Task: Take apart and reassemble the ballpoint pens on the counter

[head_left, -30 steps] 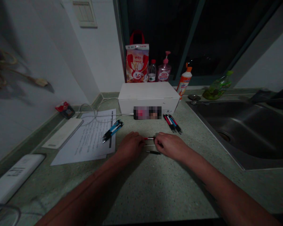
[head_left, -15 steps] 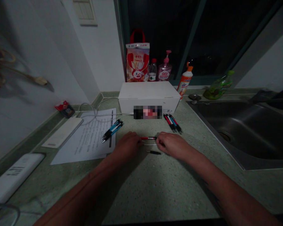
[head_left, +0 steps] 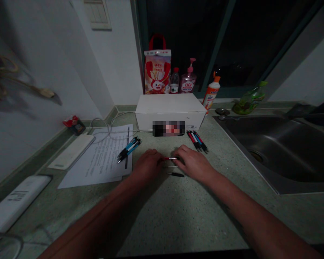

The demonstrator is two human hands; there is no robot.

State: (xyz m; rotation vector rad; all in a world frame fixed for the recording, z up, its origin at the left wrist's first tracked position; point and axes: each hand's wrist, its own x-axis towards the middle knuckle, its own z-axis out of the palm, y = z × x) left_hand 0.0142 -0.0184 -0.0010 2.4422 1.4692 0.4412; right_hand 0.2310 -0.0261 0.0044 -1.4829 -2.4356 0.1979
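A red pen barrel (head_left: 170, 158) lies crosswise between my two hands, low over the counter. My left hand (head_left: 149, 162) is closed around its left end, with the fingertips partly hidden. At the barrel's dark right end, my right hand (head_left: 193, 160) grips with thumb and fingers, knuckles raised. Just below the barrel is a thin pale stick, apparently a refill (head_left: 173, 166), lying level with my fingers. Closer to me, a black pen tip piece (head_left: 175, 174) with a pointed metal end rests on the counter.
Blue-and-black pens (head_left: 129, 149) lie on a printed sheet (head_left: 102, 158) to the left. Several red and blue pens (head_left: 197, 141) lie right of centre. Behind stands a white box (head_left: 170, 104) with a pixelated object before it. A steel sink (head_left: 259, 183) is on the right.
My right hand has shifted slightly left along the pen barrel and its fingers have loosened from a tighter fist. My left hand has moved little; the loose pieces stay put.
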